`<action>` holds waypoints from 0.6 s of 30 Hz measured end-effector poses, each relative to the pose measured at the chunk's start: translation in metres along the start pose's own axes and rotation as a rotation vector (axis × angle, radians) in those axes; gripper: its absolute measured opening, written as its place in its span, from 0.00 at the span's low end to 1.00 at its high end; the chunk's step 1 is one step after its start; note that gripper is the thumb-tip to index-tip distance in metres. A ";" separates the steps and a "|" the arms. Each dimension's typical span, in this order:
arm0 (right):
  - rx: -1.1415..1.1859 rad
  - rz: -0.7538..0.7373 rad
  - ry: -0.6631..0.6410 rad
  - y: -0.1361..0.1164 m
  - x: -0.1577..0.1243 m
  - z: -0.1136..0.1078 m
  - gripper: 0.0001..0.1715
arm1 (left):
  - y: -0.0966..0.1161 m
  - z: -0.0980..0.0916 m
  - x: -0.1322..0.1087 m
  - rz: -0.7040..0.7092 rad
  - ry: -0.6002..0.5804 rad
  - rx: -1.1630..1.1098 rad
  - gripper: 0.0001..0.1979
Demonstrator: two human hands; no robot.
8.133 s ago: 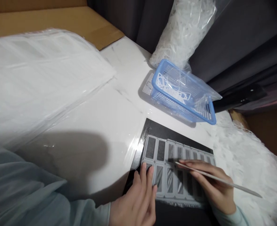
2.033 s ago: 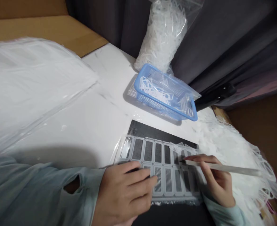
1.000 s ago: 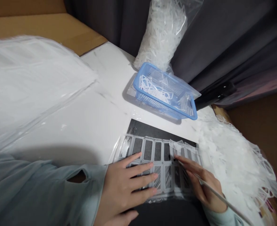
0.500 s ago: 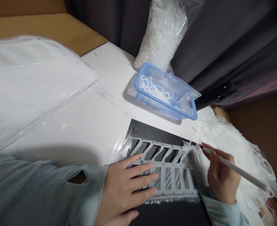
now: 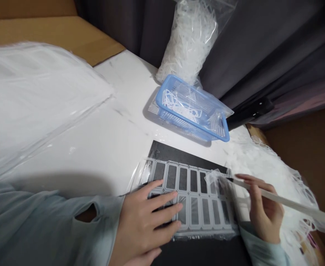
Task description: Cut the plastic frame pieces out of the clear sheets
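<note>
Fingers of the left hand (image 5: 148, 225) spread and laid flat on a translucent sheet (image 5: 187, 194) with two rows of rectangular windows; its left part is covered by them. In the right hand (image 5: 266, 210) a slim pale tool (image 5: 285, 201) is pinched between thumb and fingers, its dark tip pointed left, its other end slanted toward the right edge of the tabletop (image 5: 134, 88). By the tip, at the right end of the far row, pale strips (image 5: 214, 178) are bunched up; whether they are touched by the tip cannot be told. The sheet is carried by a black board (image 5: 176, 152), whose far edge and far left corner are left bare; the board's left edge is overlapped by clear film.

Beyond the board's far edge, a blue basket (image 5: 226, 137) is set on the tabletop, white frames (image 5: 177, 105) held inside. Behind it, near the tabletop's far edge, a clear bag (image 5: 191, 44) is seen, packed with white pieces. Along the right edge white scraps (image 5: 262, 166) are heaped. The tabletop's left side is covered by a pile of white sheets (image 5: 35, 96); at its far left corner cardboard (image 5: 51, 35) is seen
</note>
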State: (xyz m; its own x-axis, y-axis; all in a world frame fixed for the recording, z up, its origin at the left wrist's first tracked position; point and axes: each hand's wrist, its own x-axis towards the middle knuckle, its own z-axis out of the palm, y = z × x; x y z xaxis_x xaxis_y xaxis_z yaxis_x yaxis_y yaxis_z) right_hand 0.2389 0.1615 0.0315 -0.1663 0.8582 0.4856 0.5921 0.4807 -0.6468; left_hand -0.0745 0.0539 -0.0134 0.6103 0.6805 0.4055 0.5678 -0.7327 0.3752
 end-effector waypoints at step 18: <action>0.098 -0.007 -0.463 -0.008 -0.004 -0.003 0.12 | 0.002 0.004 0.000 -0.001 0.072 -0.035 0.20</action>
State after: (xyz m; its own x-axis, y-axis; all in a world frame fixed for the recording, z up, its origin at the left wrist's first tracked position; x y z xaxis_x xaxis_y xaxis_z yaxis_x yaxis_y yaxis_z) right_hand 0.2370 0.1536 0.0369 -0.5174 0.8342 0.1909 0.5165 0.4823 -0.7076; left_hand -0.0712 0.0528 -0.0161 0.5673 0.6807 0.4635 0.5483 -0.7322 0.4040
